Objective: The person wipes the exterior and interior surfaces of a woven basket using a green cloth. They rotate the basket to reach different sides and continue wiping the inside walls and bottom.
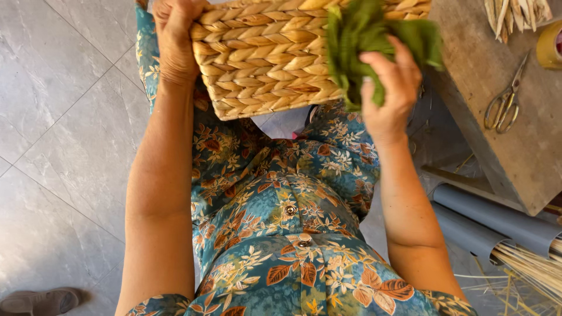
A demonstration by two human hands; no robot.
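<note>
A: Woven basket, straw-coloured, thick braided strands, up at twelve o'clock, held over the lap.
B: Left hand?
A: Grip closed on the basket's left edge, at eleven o'clock, fingers wrapped over the rim.
B: And the right hand?
A: Grip closed on a green cloth, bunched, pressed against the basket's right side at one o'clock.
B: Below?
A: Teal dress with orange leaf print, filling the centre down to six o'clock, two round buttons down the front.
B: Anything packaged or labelled about?
A: Only a yellowish roll of tape at two o'clock, cut by the frame's edge, on the wooden worktop. No label readable.
B: Else on that worktop?
A: Scissors, metal, near the tape; pale dried strips at the top corner.
B: Lower right?
A: Grey tubes at four o'clock, straw bundle poking out beside them.
B: Floor?
A: Grey tiled floor at nine o'clock; grey shoe at seven.
</note>
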